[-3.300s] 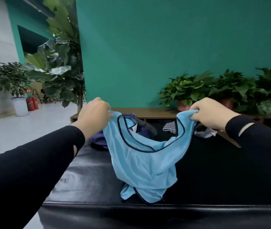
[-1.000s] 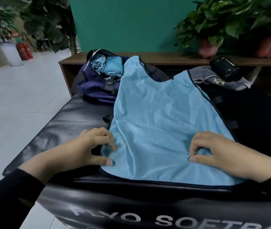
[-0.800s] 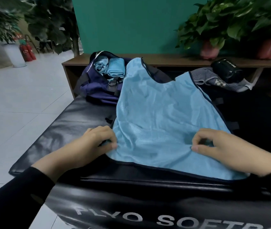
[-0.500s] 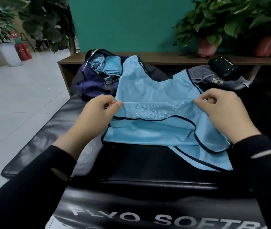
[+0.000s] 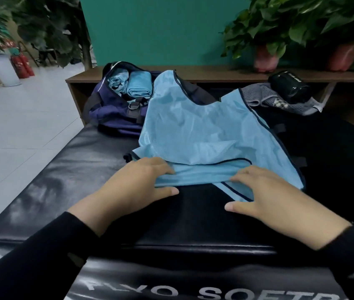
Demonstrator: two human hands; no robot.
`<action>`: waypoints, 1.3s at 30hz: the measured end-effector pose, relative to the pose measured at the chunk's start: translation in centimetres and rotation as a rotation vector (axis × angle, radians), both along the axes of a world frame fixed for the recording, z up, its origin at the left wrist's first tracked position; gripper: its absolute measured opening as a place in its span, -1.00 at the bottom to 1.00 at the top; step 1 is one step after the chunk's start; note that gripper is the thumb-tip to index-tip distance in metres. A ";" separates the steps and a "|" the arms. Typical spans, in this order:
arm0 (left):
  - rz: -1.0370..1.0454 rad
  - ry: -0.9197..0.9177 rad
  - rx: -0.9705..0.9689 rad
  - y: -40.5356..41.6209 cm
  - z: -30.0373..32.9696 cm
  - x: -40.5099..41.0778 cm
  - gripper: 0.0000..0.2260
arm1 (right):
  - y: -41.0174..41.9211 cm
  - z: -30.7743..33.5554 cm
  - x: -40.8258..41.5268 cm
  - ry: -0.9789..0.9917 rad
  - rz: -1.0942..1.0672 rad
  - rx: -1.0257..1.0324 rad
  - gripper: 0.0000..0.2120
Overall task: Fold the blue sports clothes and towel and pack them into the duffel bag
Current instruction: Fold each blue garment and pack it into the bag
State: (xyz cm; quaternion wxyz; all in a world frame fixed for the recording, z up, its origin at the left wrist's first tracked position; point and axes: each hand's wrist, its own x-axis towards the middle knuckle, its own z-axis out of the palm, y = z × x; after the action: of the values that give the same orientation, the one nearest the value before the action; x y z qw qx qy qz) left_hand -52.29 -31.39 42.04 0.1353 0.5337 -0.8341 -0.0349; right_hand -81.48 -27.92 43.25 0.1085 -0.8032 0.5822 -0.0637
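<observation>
Hem of blue vest (image 5: 204,135) now folded up, laid on black mat (image 5: 85,169) beside duffel bag (image 5: 115,109) | left hand (image 5: 137,187), right hand (image 5: 273,198) flattened, fold pressed, nothing gripped | first fold judged done; packing awaited

Vest (image 5: 204,135) – sheeny mesh cloth; mat (image 5: 81,169) – glossy black vinyl.

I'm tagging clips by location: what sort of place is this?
Probably a gym or sports-centre lobby: a black padded mat with printed lettering, potted plants on a wooden ledge, fire extinguishers on tiled floor.
</observation>
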 end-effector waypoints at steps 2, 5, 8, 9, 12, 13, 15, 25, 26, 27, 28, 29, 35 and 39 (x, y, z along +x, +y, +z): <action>0.066 0.025 0.023 -0.9 -0.6 0.2 -0.45 | -0.7 -0.6 -0.6 -0.060 -0.011 0.019 -0.26; 0.158 0.071 0.013 -2.5 -1.5 0.1 -0.43 | -2.1 -1.5 -1.2 -0.226 -0.017 -0.006 -0.38; 0.203 0.102 -0.067 -3.7 -1.8 -0.4 -0.55 | -3.8 -1.9 -1.8 -0.270 -0.056 -0.095 -0.76; 0.212 0.107 -0.082 -4.1 -1.9 -0.5 -0.62 | -4.3 -1.9 -2.0 -0.266 -0.061 -0.116 -0.91; 0.253 0.144 -0.104 -4.5 -1.5 -0.8 -0.77 | -4.5 -2.0 -2.5 -0.247 -0.010 -0.115 -0.90; 0.259 0.156 -0.118 -4.6 -1.5 -0.8 -0.75 | -4.3 -1.8 -2.5 -0.251 0.026 -0.119 -0.90; 0.273 0.136 -0.111 -4.8 -1.3 -0.8 -0.65 | -3.4 -1.1 -2.6 -0.309 0.117 -0.131 -0.91; -0.055 0.367 -0.170 -3.7 1.3 -0.2 -0.77 | -1.8 -0.3 -2.4 -0.236 0.124 0.032 -0.79; -0.099 0.301 -0.030 -3.3 1.4 -0.4 -0.70 | -1.9 -0.4 -2.1 -0.221 0.135 -0.004 -0.84; -0.107 0.197 0.075 -3.1 1.3 -0.5 -0.64 | -2.1 -0.5 -1.9 -0.227 0.141 -0.033 -0.88; -0.102 0.093 0.127 -3.2 1.0 -0.3 -0.61 | -2.1 -0.6 -1.8 -0.242 0.146 -0.051 -0.89; -0.086 0.022 0.119 -3.4 0.5 0.1 -0.62 | -2.3 -0.8 -1.8 -0.262 0.150 -0.061 -0.89; 0.215 0.192 -0.223 -4.5 -0.1 0.1 -0.93 | -1.6 -0.8 -2.1 -0.304 0.165 -0.078 -0.88; 0.453 0.167 -0.295 -4.2 1.2 -1.8 -0.92 | -1.4 -1.2 -1.7 -0.270 0.159 -0.091 -0.79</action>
State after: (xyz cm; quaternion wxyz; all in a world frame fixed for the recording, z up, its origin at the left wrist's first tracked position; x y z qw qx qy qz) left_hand -54.13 -35.55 43.20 0.2840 0.6763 -0.6757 0.0741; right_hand -83.18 -29.32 42.02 0.1540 -0.8350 0.4934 -0.1884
